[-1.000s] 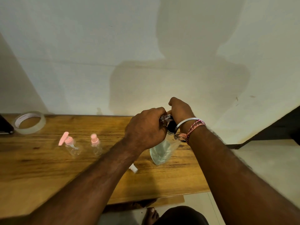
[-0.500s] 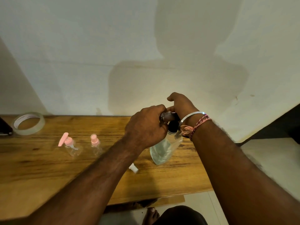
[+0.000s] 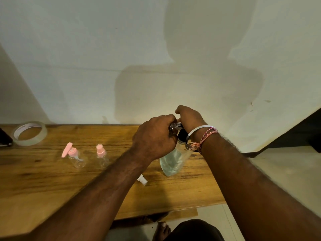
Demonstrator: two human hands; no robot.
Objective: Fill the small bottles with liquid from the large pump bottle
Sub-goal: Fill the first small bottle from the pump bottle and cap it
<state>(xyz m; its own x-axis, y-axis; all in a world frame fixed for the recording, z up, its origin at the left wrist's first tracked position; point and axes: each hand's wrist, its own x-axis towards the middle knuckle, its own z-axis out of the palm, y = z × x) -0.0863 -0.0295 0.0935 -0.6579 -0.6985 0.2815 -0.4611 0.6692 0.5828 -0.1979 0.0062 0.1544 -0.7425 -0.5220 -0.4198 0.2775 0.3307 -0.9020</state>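
The large pump bottle (image 3: 171, 162) stands on the wooden table (image 3: 43, 180), clear, with liquid in its lower part and a black collar. My right hand (image 3: 189, 117) sits on top of it, fingers curled over the pump head, which is hidden. My left hand (image 3: 154, 138) grips a small clear bottle (image 3: 174, 126) held tilted against the pump's outlet; most of that bottle is hidden in my fist. Two more small bottles stand to the left: one with a pink pump top (image 3: 76, 158), one with a pink spray cap (image 3: 102, 156).
A small white cap (image 3: 142, 180) lies on the table under my left forearm. A roll of clear tape (image 3: 29, 133) and a dark object (image 3: 4, 139) sit at the far left. The wall runs right behind the table; the table's right edge ends near the large bottle.
My right hand rose on the pump head and has come back down. My left hand and the small bottle have stayed at the outlet.
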